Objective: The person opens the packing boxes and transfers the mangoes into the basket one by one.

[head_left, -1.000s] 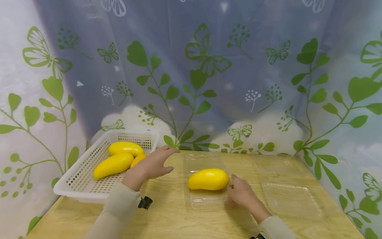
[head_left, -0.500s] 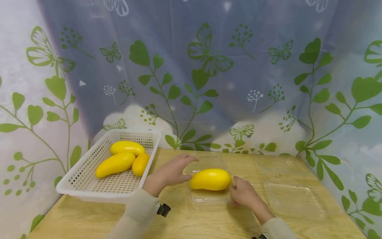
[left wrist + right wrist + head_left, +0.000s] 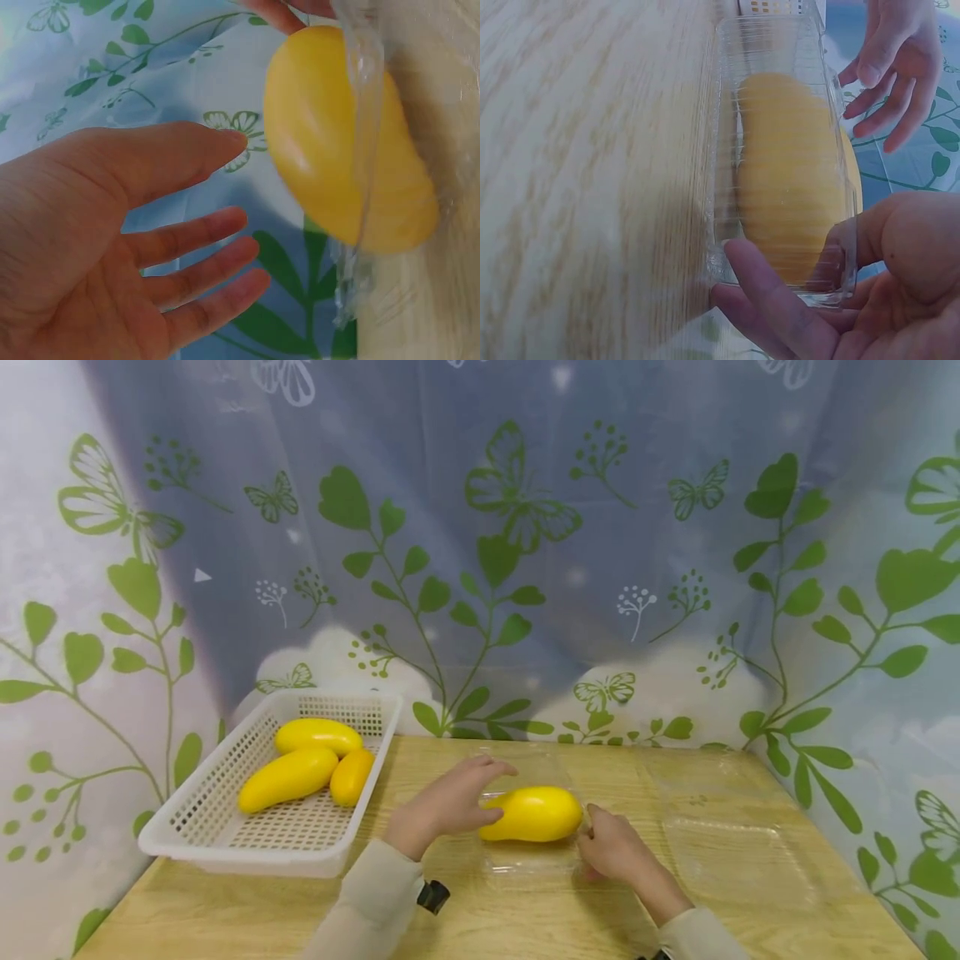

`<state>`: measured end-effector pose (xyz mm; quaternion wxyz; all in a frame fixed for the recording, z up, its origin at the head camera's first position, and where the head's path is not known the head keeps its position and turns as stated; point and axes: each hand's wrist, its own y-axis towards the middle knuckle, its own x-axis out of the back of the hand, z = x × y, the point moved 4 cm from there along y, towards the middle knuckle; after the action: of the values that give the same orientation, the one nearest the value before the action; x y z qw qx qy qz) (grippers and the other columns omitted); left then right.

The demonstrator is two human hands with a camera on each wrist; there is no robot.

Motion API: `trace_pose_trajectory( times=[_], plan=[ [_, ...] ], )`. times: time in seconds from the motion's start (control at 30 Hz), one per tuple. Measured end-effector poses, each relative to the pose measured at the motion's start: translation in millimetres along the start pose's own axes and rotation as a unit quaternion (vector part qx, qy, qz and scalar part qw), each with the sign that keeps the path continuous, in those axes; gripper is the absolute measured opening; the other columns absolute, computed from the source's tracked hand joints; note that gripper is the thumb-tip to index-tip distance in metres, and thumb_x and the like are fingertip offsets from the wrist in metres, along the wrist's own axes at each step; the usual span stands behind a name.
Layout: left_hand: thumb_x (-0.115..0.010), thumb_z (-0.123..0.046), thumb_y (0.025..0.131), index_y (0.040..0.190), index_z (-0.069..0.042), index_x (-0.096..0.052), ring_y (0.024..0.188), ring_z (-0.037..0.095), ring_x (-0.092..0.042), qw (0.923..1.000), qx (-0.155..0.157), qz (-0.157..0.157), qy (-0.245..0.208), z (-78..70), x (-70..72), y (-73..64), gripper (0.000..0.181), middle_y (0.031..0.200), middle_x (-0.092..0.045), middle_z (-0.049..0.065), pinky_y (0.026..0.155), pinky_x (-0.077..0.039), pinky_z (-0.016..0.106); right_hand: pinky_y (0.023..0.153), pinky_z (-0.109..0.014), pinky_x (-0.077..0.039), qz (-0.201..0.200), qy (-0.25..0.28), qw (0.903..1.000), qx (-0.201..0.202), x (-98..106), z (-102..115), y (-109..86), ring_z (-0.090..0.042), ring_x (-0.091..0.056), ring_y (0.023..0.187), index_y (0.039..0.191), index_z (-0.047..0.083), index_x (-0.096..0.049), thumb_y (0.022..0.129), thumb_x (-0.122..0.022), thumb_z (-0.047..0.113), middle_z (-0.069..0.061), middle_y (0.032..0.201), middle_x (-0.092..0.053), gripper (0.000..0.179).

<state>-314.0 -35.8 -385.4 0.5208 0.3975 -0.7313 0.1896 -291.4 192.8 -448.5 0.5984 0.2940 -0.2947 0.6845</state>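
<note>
A yellow mango (image 3: pixel 536 814) lies in a clear plastic box (image 3: pixel 517 865) on the table. My right hand (image 3: pixel 618 845) pinches the box's right end wall. In the right wrist view its thumb is inside that wall and its fingers (image 3: pixel 780 300) are outside. My left hand (image 3: pixel 450 806) hovers over the box's left end, fingers spread and holding nothing. From the head its thumb overlaps the mango's left tip, but the left wrist view shows a gap between thumb (image 3: pixel 217 146) and mango (image 3: pixel 322 135).
At the left stands a white perforated basket (image 3: pixel 180 852) holding three yellow mangoes (image 3: pixel 288 779). A second clear plastic container (image 3: pixel 738 864) lies on the wooden table (image 3: pixel 510 927) to the right. A patterned curtain (image 3: pixel 450 543) hangs behind the table.
My left hand has moved right, from beside the basket to the left end of the box. The right hand stays at the box's right end, and the mango stays put.
</note>
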Motion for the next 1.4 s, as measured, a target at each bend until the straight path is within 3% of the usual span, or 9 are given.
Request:
trace_pose_trajectory(
  times=[0.4, 0.67, 0.93, 1.27, 1.4],
  plan=[
    [-0.073, -0.022, 0.096, 0.149, -0.014, -0.053, 0.145, 0.034, -0.046, 0.9997, 0.006, -0.020, -0.008, 1.6, -12.8, 6.0, 0.057, 0.154, -0.052, 0.010, 0.117, -0.044, 0.050, 0.052, -0.032, -0.055, 0.006, 0.016, 0.9999, 0.000, -0.6, -1.1, -3.8, -0.019, -0.058, 0.048, 0.154, -0.018, -0.025, 0.098, -0.051, 0.000, -0.002, 0.057, -0.049, 0.065],
    [-0.073, -0.024, 0.097, 0.148, -0.013, -0.053, 0.140, 0.032, -0.049, 0.9997, 0.006, -0.021, -0.007, 4.3, -13.5, 2.2, 0.056, 0.150, -0.054, 0.010, 0.114, -0.046, 0.049, 0.045, -0.025, -0.045, -0.009, -0.003, 0.9999, 0.011, -1.2, -1.1, -6.5, -0.018, -0.059, 0.048, 0.152, -0.020, -0.026, 0.096, -0.051, -0.002, -0.005, 0.059, -0.053, 0.064],
    [-0.073, -0.025, 0.096, 0.149, -0.015, -0.054, 0.140, 0.031, -0.050, 0.9998, 0.010, -0.019, 0.005, 7.2, -16.7, 1.7, 0.057, 0.151, -0.054, 0.008, 0.114, -0.047, 0.049, 0.046, -0.027, -0.051, -0.011, -0.009, 0.9997, 0.020, -5.6, 1.3, -5.3, -0.018, -0.059, 0.046, 0.152, -0.021, -0.025, 0.096, -0.051, -0.004, -0.005, 0.058, -0.052, 0.064],
    [-0.075, -0.025, 0.094, 0.146, -0.015, -0.056, 0.124, 0.024, -0.058, 0.9999, 0.009, 0.002, 0.009, 5.5, -29.5, 4.6, 0.056, 0.139, -0.060, 0.007, 0.108, -0.051, 0.044, 0.044, -0.023, -0.048, -0.007, -0.013, 0.9998, 0.014, -7.6, -0.3, -4.5, -0.016, -0.059, 0.047, 0.153, -0.020, -0.024, 0.096, -0.049, -0.003, -0.005, 0.059, -0.053, 0.064],
    [-0.076, -0.025, 0.094, 0.146, -0.016, -0.056, 0.125, 0.024, -0.059, 0.9997, 0.014, 0.002, 0.019, 4.4, -30.6, 4.8, 0.056, 0.140, -0.060, 0.006, 0.109, -0.051, 0.044, 0.045, -0.024, -0.049, -0.009, -0.010, 0.9997, 0.022, -6.9, 1.2, -6.4, -0.017, -0.060, 0.048, 0.152, -0.021, -0.023, 0.097, -0.050, -0.004, -0.006, 0.061, -0.055, 0.064]
  ],
)
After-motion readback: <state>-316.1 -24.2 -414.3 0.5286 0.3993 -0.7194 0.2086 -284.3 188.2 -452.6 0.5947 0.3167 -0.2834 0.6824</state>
